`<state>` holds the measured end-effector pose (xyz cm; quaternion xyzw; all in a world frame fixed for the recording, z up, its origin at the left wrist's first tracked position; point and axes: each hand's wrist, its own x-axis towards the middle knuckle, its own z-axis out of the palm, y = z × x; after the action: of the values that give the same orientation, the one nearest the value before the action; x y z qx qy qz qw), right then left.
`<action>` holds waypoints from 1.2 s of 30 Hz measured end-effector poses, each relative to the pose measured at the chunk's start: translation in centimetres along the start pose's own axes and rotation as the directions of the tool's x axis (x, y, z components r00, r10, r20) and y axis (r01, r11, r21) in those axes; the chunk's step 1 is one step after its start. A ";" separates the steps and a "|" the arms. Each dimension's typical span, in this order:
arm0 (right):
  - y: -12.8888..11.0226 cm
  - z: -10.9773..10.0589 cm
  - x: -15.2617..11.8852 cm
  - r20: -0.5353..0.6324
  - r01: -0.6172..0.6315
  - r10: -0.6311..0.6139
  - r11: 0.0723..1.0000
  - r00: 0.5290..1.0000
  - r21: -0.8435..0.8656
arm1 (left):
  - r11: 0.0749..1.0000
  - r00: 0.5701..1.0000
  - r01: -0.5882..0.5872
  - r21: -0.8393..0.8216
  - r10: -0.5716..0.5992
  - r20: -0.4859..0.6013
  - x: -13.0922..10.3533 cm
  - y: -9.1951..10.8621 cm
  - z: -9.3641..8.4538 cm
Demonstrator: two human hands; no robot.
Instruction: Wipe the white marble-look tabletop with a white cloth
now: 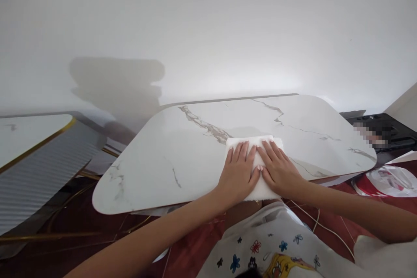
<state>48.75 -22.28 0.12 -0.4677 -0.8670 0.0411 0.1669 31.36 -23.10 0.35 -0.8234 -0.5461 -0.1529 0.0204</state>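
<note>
A folded white cloth (265, 187) lies on the marble-patterned tabletop (146, 160), its near side hanging slightly past the front edge. Flat on the cloth's left half rests my left hand (237, 176), fingers stretched away from me. My right hand (278, 169) presses flat on the right half, its fingers also extended. Both thumbs come close together near the cloth's middle. Neither hand grips the cloth; each only covers it from above.
A white wall (208, 30) runs behind the table. To the left stands a gold-edged table with a ribbed grey side (48, 173). At right are a black plastic piece (397, 126) and a red-and-white bag (391, 182). A white cable (325, 226) crosses the red floor.
</note>
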 end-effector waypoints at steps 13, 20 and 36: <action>2.5 -0.3 1.4 0.012 -0.033 0.033 0.999 0.999 -0.042 | 0.999 0.999 -0.032 0.001 0.032 0.031 3.2 0.8 0.4; 6.6 0.2 6.1 -0.029 -0.024 0.023 0.999 0.999 -0.032 | 1.000 0.999 -0.011 -0.007 0.011 0.042 8.8 -0.6 1.3; 12.8 1.2 16.9 -0.006 -0.062 0.062 0.998 0.998 -0.030 | 0.998 0.999 -0.022 0.063 0.023 -0.022 19.6 -5.5 4.1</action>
<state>50.05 -1.11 0.35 -0.4970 -0.8522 0.0318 0.1606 34.28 -2.57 1.09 -0.8266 -0.5411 -0.1450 0.0542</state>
